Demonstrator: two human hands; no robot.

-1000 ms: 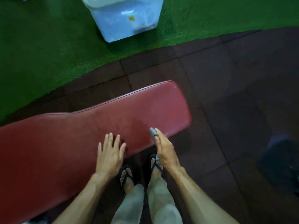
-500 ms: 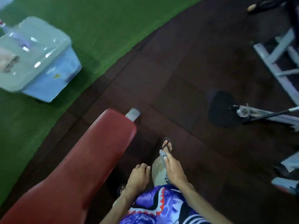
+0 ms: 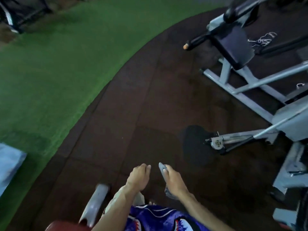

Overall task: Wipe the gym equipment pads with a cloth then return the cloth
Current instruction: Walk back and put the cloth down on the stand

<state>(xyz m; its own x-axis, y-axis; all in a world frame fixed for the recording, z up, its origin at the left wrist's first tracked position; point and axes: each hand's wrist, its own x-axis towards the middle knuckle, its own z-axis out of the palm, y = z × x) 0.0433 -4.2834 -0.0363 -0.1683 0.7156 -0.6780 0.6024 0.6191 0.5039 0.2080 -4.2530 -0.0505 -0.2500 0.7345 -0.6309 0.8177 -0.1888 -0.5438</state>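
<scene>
Right hand point(image 3: 174, 180) closed around grey cloth point(image 3: 162, 170), left hand point(image 3: 139, 177) loosely curled, holding nothing, both low over dark floor tiles point(image 3: 133, 114), red pad point(image 3: 66, 226) at near edge, grey machine frame point(image 3: 246, 90) far right.

You're looking down at a dark brown rubber-tile floor point(image 3: 143, 114) that is curving against a wide sweep of green artificial turf point(image 3: 55, 67) on your left, all of it sitting in dim, bluish light. To your right a grey steel machine frame point(image 3: 246, 90) is standing on the tiles with a dark cushioned block point(image 3: 233, 45) mounted near its top, and a black mat point(image 3: 193, 140) is lying just beside its foot. A pale blue plastic bin point(image 3: 10, 167) is poking in at the left edge on the turf, blurred.
</scene>
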